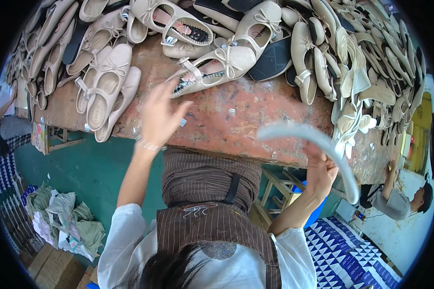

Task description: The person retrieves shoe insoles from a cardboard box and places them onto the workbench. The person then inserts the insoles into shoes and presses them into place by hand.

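My left hand is raised over the near edge of the worktable, fingers apart and a little blurred, with nothing in it. Its fingertips are close to the heel of a beige bow-trimmed strap shoe lying on its side; whether they touch cannot be made out. In my right hand, at the table's right front, is a curved grey-white strip. The strip arches up and left above the tabletop, smeared by motion, and its other end hangs down past my wrist. A beige pair of shoes lies left of my left hand.
Piles of beige shoes cover the far side of the worn red-brown worktable. White pieces lie at the right. Stacked blue-and-white boxes stand below right, a heap of cloth or bags below left. A person is at the far right.
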The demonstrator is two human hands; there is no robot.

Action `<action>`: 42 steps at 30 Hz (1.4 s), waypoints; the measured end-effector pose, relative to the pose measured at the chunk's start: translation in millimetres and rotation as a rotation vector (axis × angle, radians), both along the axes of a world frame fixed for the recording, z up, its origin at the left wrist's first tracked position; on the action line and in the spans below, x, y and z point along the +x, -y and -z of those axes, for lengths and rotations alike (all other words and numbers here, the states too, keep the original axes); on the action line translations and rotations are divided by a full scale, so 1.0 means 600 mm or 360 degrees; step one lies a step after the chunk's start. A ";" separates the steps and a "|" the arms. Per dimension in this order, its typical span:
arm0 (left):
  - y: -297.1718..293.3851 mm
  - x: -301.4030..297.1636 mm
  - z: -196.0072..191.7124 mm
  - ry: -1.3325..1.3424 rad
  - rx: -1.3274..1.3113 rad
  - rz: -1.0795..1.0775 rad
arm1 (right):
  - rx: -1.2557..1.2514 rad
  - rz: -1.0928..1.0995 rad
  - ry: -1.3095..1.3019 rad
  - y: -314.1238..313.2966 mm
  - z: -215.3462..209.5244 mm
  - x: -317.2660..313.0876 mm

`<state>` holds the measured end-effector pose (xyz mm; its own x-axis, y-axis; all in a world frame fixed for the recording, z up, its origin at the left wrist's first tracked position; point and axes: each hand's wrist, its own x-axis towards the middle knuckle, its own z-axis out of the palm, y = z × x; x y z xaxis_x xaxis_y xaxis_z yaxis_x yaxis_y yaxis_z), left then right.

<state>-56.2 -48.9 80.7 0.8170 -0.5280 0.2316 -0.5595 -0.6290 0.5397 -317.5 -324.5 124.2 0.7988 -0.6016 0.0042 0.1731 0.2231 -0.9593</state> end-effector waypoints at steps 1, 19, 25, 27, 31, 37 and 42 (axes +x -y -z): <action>0.024 0.010 0.047 0.0003 -0.0073 0.0107 | 0.0043 -0.0003 -0.0072 0.005 -0.007 -0.006; -0.053 -0.110 0.076 0.0233 -0.0232 -0.0220 | -0.2366 -0.0429 -0.0820 -0.101 0.063 0.078; -0.042 -0.141 0.116 -0.0638 -0.0592 -0.0571 | -0.1984 -0.0636 -0.0292 -0.138 0.125 0.145; -0.031 -0.126 0.115 -0.0753 -0.0681 -0.0521 | -0.1865 -0.0686 -0.0220 -0.161 0.138 0.177; -0.035 -0.110 0.125 -0.0765 -0.0647 -0.0428 | -0.1723 -0.0554 -0.0198 -0.180 0.156 0.217; -0.040 -0.109 0.139 -0.0787 -0.0800 -0.0462 | -0.1561 -0.0706 -0.0273 -0.201 0.171 0.234; -0.032 -0.103 0.136 -0.0807 -0.0817 -0.0553 | -0.1605 -0.0746 -0.0277 -0.202 0.186 0.238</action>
<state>-118.1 -29.9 -1.0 0.9860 -0.1525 -0.0669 0.0138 -0.3261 0.9452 -174.7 -203.5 12.7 0.9823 -0.0264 0.1855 0.1222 -0.6603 -0.7410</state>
